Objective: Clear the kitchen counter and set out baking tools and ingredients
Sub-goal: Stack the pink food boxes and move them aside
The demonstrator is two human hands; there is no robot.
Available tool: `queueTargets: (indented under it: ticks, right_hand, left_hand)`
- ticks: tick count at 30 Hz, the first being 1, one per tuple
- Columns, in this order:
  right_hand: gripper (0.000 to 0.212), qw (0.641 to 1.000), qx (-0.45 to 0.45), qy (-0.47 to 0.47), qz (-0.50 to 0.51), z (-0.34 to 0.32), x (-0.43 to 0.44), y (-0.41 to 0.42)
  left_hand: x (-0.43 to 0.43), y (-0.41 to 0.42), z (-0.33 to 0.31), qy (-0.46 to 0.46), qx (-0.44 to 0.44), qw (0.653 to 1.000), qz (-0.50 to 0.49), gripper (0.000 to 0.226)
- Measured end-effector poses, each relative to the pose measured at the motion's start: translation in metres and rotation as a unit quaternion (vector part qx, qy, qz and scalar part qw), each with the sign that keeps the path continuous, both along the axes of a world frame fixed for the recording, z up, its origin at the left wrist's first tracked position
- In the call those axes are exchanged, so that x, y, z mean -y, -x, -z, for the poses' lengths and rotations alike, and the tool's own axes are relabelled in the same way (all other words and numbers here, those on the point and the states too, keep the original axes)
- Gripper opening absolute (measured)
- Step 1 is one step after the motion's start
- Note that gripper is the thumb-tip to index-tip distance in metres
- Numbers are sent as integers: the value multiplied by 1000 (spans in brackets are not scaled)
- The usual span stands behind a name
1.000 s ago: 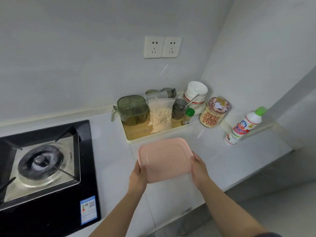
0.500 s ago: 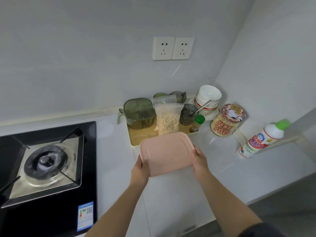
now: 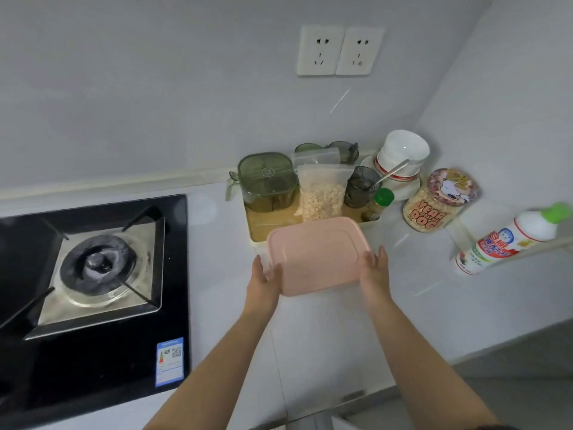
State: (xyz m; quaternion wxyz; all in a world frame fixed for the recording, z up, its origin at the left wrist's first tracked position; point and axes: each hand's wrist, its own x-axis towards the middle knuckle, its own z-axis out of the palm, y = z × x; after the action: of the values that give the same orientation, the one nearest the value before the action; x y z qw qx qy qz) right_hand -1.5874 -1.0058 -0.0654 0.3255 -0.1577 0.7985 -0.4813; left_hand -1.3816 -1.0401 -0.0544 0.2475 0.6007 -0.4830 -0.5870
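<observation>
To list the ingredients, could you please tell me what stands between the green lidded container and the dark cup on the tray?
In the head view, a zip bag of pale flakes stands between the green lidded container and the dark cup.

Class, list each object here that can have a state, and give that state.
pink lidded container, closed, held between left hand and right hand
gas burner, unlit
green canister, lid on
zip bag of oats, upright
Snoopy jar, lid on
white bottle, capped
wall sockets, nothing plugged in
white bowls, stacked
</observation>
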Motion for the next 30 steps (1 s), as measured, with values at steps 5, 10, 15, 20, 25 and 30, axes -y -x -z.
queueTargets:
  ticks: [5, 10, 15, 20, 25, 30]
  right_hand:
    - [60, 987, 114, 29, 112, -4, -35, -64]
    - [47, 966, 255, 41, 31, -18, -66, -174]
    - [22, 955, 206, 84, -194, -57, -81, -284]
    - [25, 923, 154, 123, -331, -88, -110, -406]
    - [24, 897, 180, 135, -381, -99, -148, -535]
    - [24, 863, 179, 141, -450, -125, -166, -636]
  left_hand:
    - [-34, -51, -18, 56, -2, 998, -32, 46]
    - [-76, -139, -36, 71, -7, 994, -82, 25]
    - [-113, -237, -57, 108, -4, 984, -139, 28]
    - [-161, -355, -87, 155, -8, 967, -204, 26]
    - [-230, -495, -101, 180, 12, 941, -287, 27]
    - [-272, -593, -122, 205, 6, 911, -358, 25]
